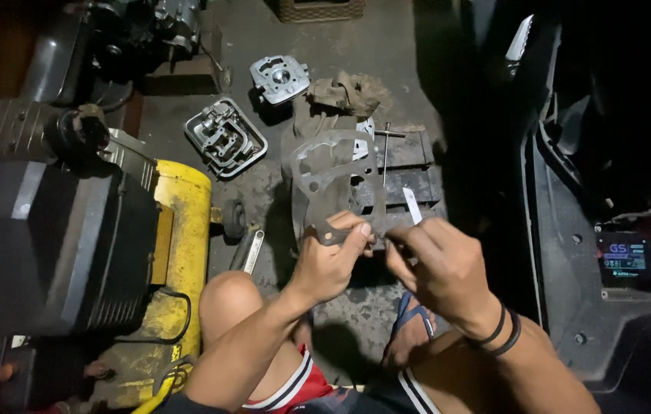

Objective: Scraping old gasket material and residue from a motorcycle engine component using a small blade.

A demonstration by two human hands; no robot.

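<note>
Left hand [329, 264]: pinches the lower edge of the gasket [333, 180] between thumb and fingers, holding it up off the floor.
Right hand [436, 268]: fingers pressed together on a small blade [412, 205]; its tip pokes up just beside the gasket's right rail.
Doing it well: I'd judge short, light strokes and a grip close to the worked edge, so the sheet doesn't tear.
Gasket: thin, flat, grey sheet with cut-out windows and bolt holes; looks flexible.
Beyond the hands: ribbed metal cylinder head [279, 78], shiny engine cover [225, 138], crumpled rag [348, 92].
Left of the hands: glossy yellow tank [183, 230].
Floor [356, 322]: rough, stained concrete, though dim.
</note>
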